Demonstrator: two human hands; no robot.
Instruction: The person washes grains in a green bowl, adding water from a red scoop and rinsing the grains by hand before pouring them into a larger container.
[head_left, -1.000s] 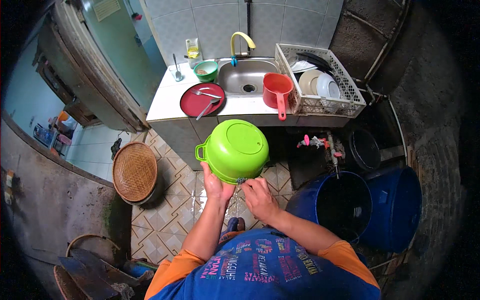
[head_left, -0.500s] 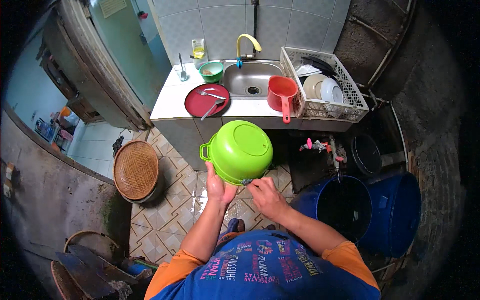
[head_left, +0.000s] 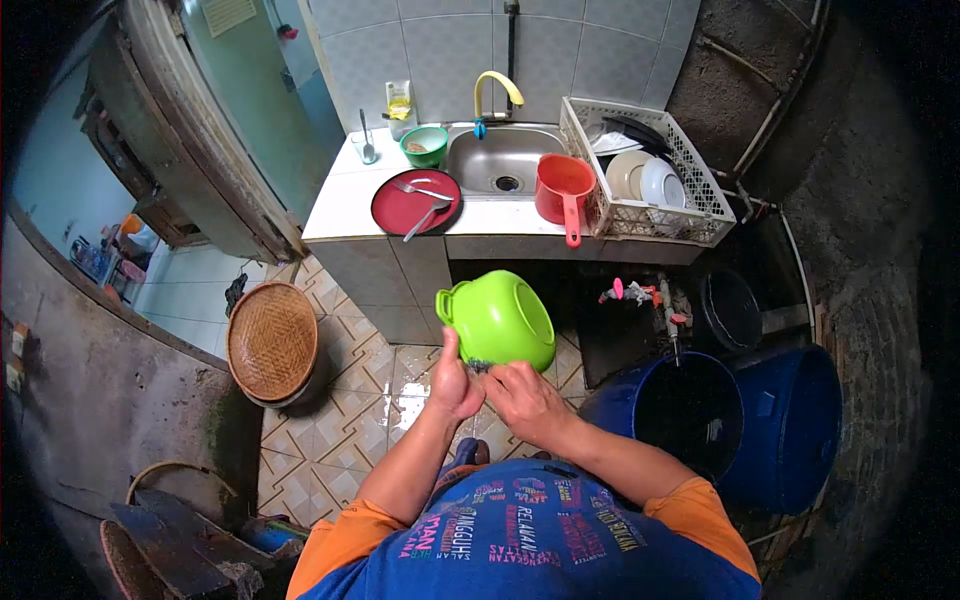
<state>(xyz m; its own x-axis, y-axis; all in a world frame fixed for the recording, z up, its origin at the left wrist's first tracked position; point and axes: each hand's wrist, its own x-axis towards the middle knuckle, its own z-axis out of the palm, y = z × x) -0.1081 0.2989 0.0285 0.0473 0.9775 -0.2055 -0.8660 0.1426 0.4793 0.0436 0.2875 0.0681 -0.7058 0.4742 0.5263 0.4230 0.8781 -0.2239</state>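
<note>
A bright green plastic basin (head_left: 492, 318) with a loop handle is held in front of me, tilted on its side with its base facing right and away. My left hand (head_left: 456, 384) grips the near rim, its thumb up along the side by the handle and its fingers partly hidden. Against that same rim, my right hand (head_left: 527, 402) pinches a grey, mesh-like scouring pad (head_left: 479, 367). Only a small bit of the pad shows between the two hands.
Behind the basin, a counter holds a steel sink (head_left: 505, 160), a red plate (head_left: 415, 200) with cutlery, a green bowl (head_left: 424, 146), a red dipper (head_left: 565, 190) and a dish crate (head_left: 660, 180). Blue barrels (head_left: 790, 430) stand right. A covered woven basket (head_left: 272, 340) is left; the floor looks wet.
The basin has come lower and turned, its base swinging from upward to the right. My right hand and the scouring pad have shifted left along the rim, closer to my left hand.
</note>
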